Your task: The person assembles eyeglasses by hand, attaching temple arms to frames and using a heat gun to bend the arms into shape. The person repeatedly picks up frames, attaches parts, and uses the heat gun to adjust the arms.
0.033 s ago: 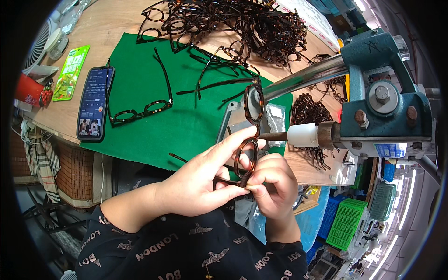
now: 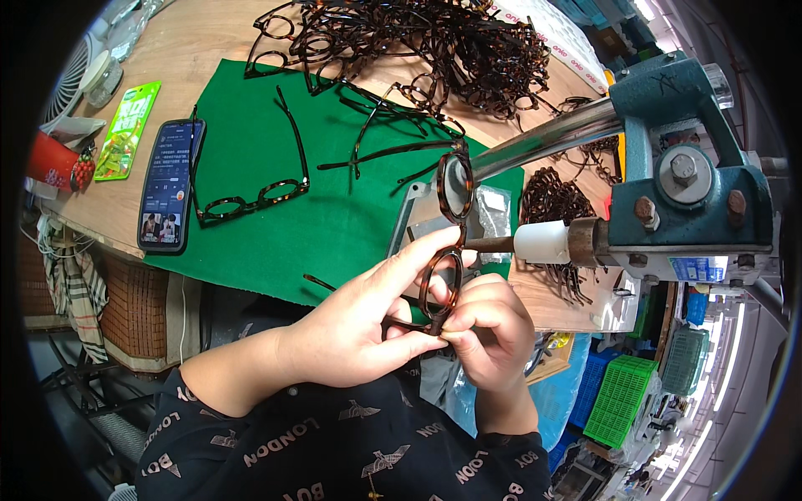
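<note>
A tortoiseshell eyeglass frame [image 2: 440,188] is held on end, one rim above the other, its upper temple reaching left over the green cloth. My left hand [image 2: 355,330] is closed on it, with the index finger by the bridge and the thumb at the lower corner. My right hand [image 2: 493,330] pinches the same lower corner between thumb and fingertips. What exactly lies under those fingertips is hidden. Just right of the bridge, a metal rod with a white sleeve [image 2: 541,241] points at the frame; I cannot tell whether they touch.
A teal metal machine [image 2: 693,192] stands at the right. On the green cloth [image 2: 242,150] lies another eyeglass frame [image 2: 242,206], beside a phone [image 2: 171,188] and a green packet [image 2: 127,129]. A large heap of tortoiseshell frames [image 2: 434,50] fills the back. A green crate [image 2: 620,401] sits lower right.
</note>
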Tool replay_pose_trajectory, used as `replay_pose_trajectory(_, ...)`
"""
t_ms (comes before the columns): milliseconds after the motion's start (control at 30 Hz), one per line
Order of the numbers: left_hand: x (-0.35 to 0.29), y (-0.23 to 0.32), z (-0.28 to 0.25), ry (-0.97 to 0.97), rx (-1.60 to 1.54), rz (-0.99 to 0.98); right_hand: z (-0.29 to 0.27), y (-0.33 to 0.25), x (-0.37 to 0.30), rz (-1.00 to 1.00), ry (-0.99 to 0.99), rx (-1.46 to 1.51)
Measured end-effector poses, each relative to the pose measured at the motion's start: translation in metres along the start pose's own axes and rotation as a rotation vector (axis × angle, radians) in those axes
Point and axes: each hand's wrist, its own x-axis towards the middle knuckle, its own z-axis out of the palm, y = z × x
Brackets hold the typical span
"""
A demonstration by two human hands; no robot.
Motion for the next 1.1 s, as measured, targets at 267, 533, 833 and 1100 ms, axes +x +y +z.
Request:
replay_pose_trajectory(267, 0.003, -0.002, -0.003, -0.036, 0.066, 0.039, -0.008, -0.002, 0.005, 0.325, -0.028, 0.336)
replay_pose_trajectory(533, 0.027, 0.004, 0.019, -0.021, -0.158, 0.220, -0.016, -0.015, 0.002, 0.233, 0.172, 0.567)
replay_pose_trajectory(833, 0.069, -0.003, 0.043, 0.117, -0.285, 0.298, -0.044, -0.028, 0.000, 0.020, 0.483, 0.084)
replay_pose_trajectory(1100, 0.091, -0.005, 0.050, 0.093, -0.378, 0.285, -0.114, -0.107, 0.051, -0.571, 1.101, -0.279)
